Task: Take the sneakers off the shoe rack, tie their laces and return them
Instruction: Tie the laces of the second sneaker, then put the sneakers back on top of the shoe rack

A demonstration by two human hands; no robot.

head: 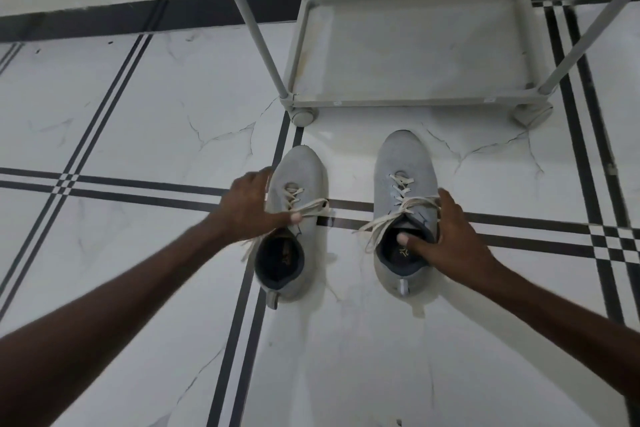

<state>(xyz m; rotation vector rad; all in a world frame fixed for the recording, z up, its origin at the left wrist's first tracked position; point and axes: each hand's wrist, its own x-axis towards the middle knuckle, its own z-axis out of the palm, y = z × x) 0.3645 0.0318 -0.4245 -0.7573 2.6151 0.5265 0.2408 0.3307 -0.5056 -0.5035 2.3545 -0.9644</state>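
While rack shelf (pixel 415 55) sits bare, hands (pixel 247 208) (pixel 453 236) grip sneakers (pixel 294 218) (pixel 403 198)

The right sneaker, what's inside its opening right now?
The right hand's thumb dips into the right sneaker, over a dark insole with a faint printed mark. The toe end inside is hidden.

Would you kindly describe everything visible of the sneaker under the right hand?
The right sneaker is light grey knit with a dark collar and lining, a heel pull-tab and cream laces lying loose and untied. It stands upright on the white tiled floor, toe toward the shoe rack. The right hand holds its collar, thumb inside.
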